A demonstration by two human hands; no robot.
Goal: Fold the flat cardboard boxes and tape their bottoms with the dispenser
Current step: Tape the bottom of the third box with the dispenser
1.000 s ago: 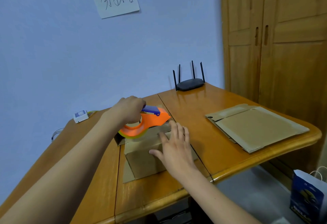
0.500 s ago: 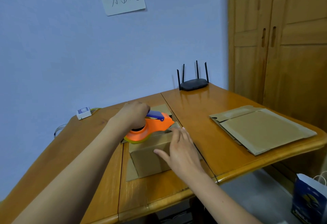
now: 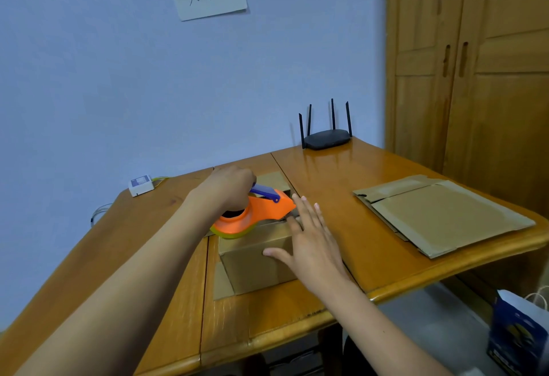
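A folded cardboard box [image 3: 255, 265] stands bottom-up near the middle of the wooden table [image 3: 350, 194]. On its top sits the orange tape dispenser [image 3: 255, 215] with a blue blade guard, gripped by my left hand [image 3: 228, 188] at its rear. My right hand [image 3: 312, 239] lies flat with straight fingers on the box's right side, thumb on the near face. A stack of flat cardboard boxes [image 3: 439, 212] lies at the table's right.
A black router [image 3: 326, 138] with antennas stands at the table's back. A small white device [image 3: 141, 184] with a cable lies at the back left. A wooden wardrobe [image 3: 475, 64] stands on the right. A blue paper bag [image 3: 517, 328] sits on the floor.
The dispenser and my left hand have slid a little along the box top. My right hand has kept pressing the box's right side.
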